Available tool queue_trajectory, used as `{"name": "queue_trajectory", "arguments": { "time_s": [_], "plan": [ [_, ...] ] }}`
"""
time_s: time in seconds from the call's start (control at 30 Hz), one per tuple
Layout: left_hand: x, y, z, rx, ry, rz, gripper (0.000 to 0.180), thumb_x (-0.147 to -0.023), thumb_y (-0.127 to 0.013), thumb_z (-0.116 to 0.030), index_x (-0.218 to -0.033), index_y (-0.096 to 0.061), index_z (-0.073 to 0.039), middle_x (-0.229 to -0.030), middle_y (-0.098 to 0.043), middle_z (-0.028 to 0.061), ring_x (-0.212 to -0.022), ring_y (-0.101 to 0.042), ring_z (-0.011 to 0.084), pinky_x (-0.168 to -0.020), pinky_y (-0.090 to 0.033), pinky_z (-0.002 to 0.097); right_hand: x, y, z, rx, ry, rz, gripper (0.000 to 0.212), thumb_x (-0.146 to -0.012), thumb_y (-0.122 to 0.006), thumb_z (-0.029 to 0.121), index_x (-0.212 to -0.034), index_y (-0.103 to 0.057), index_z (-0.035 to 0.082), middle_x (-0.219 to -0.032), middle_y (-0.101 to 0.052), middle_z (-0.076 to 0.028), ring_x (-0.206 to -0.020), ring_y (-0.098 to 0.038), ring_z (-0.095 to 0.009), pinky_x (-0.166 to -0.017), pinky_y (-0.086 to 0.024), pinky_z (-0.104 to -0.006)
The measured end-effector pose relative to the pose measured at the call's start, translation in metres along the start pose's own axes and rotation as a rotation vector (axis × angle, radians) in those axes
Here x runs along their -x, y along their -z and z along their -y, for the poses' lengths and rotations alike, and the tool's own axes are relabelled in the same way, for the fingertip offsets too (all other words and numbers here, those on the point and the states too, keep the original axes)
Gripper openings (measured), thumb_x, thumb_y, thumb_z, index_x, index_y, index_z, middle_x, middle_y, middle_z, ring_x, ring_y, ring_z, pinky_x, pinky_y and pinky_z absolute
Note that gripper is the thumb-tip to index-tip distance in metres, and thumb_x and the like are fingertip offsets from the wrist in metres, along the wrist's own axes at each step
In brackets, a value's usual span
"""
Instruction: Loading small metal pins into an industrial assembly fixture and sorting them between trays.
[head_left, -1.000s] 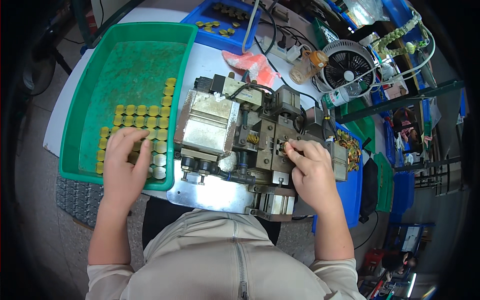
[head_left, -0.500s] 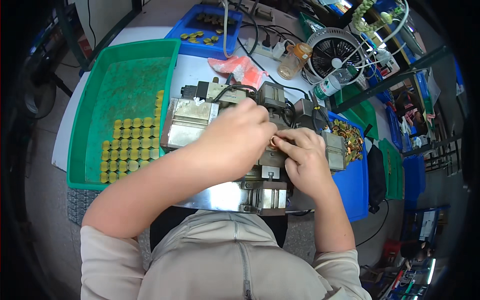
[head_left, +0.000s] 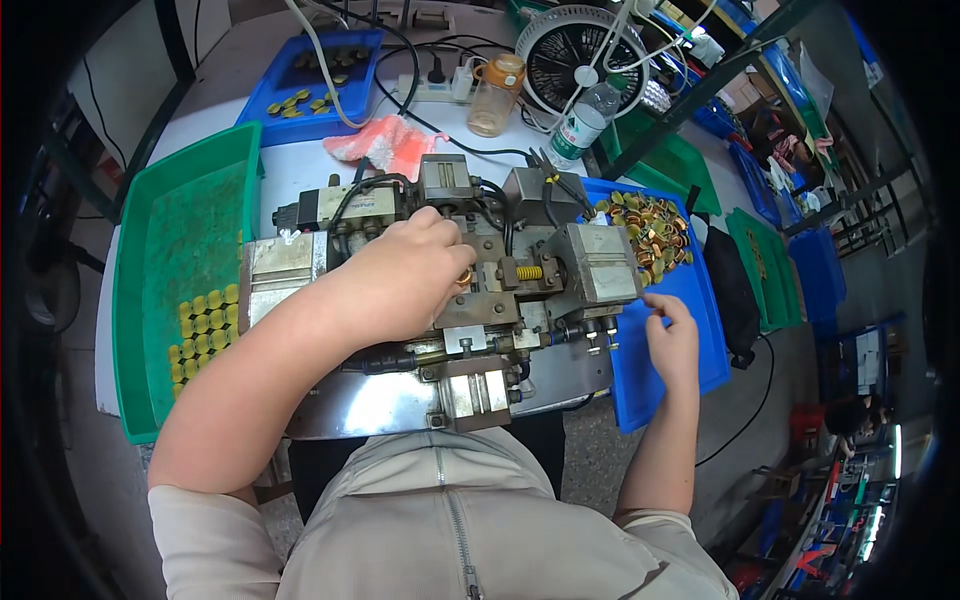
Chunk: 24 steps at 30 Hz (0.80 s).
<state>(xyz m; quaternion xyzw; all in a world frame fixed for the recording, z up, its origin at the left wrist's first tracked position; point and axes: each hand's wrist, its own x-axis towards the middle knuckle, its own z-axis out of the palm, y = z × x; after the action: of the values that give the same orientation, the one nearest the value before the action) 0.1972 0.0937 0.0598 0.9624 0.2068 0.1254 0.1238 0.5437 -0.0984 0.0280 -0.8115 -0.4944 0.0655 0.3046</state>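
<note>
A metal clamping fixture [head_left: 485, 310] with blocks, hoses and a yellow spring stands in front of me. My left hand [head_left: 425, 265] reaches over its middle, fingers closed around a small copper-coloured ring [head_left: 464, 280] at the fixture's centre. Part of the ring is hidden by the fingertips. My right hand [head_left: 676, 340] hovers over the blue tray [head_left: 640, 390], just right of the fixture's right block. Its thumb and forefinger are apart with nothing visible between them. Behind it, a pile of small yellow-green and copper ring parts [head_left: 650, 235] lies in that tray.
To the left, a green tray [head_left: 190, 215] holds rows of yellow-green parts [head_left: 205, 330]. Farther back are a blue tray [head_left: 310, 85], a pink cloth [head_left: 385, 145], an orange-lidded bottle [head_left: 495, 95], a plastic bottle [head_left: 588, 120] and a fan [head_left: 582, 65]. Cables cross the table.
My right hand has left the fixture's centre and moved right, over the blue tray. My left hand stays at the fixture's centre. The whole view has shifted, with the fixture now farther left.
</note>
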Motion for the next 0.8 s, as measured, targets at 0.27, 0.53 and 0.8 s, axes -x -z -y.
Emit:
{"name": "queue_trajectory", "arguments": {
  "time_s": [0.27, 0.53, 0.8],
  "plan": [
    [-0.003, 0.003, -0.005, 0.026, 0.027, 0.023, 0.029, -0.087, -0.068, -0.007, -0.115, -0.066, 0.000, -0.111, -0.064, 0.0134, -0.108, -0.057, 0.0327, -0.097, -0.049, 0.0396, -0.013, -0.028, -0.031, 0.149, -0.193, 0.034, 0.036, -0.086, -0.066, 0.007, -0.120, -0.068, 0.000, -0.112, -0.069, -0.013, -0.093, -0.064, -0.025, -0.086, -0.052, -0.0336],
    [0.033, 0.046, -0.006, 0.079, 0.115, -0.281, 0.031, -0.091, -0.069, -0.007, -0.120, -0.064, 0.002, -0.110, -0.064, 0.0117, -0.101, -0.061, 0.0271, -0.091, -0.052, 0.0339, -0.041, -0.057, -0.037, 0.411, -0.113, 0.006, 0.049, -0.082, -0.074, 0.013, -0.129, -0.063, 0.004, -0.120, -0.066, -0.018, -0.111, -0.063, -0.037, -0.095, -0.052, -0.0433],
    [0.206, 0.108, 0.052, 1.153, 0.887, -0.617, 0.031, -0.097, -0.068, -0.011, -0.125, -0.063, 0.002, -0.104, -0.067, 0.0085, -0.084, -0.063, 0.0121, -0.073, -0.050, 0.0213, -0.041, -0.050, -0.122, 0.183, -0.121, -0.038, 0.039, -0.081, -0.063, 0.001, -0.120, -0.064, -0.002, -0.095, -0.069, -0.017, -0.079, -0.064, -0.030, -0.076, -0.053, -0.0364]
  ]
}}
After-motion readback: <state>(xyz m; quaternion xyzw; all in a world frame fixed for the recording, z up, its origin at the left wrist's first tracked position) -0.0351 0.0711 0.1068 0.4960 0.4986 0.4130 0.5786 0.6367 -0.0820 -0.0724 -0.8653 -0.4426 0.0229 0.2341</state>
